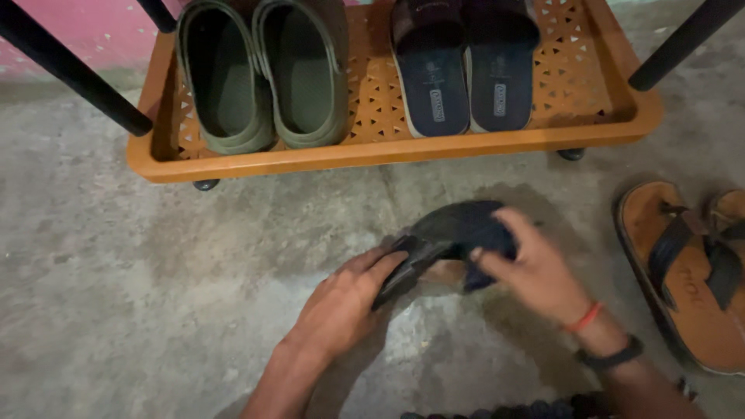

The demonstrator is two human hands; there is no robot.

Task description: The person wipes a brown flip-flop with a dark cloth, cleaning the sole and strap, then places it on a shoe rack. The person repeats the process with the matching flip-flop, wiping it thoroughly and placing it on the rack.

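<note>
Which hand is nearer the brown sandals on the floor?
Right. The right hand is just beside the brown sandals; the left hand is farther off, across the dark sandal both hold.

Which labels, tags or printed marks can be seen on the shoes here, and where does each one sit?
Label on left navy slide: small pale rectangle on the footbed heel, on the orange rack.
Label on right navy slide: the same pale rectangle, same spot.
Stamped mark on tan sandal: faint, pressed into the brown footbed, on the floor at right.
Dark sandal in both hands: no label visible.
</note>
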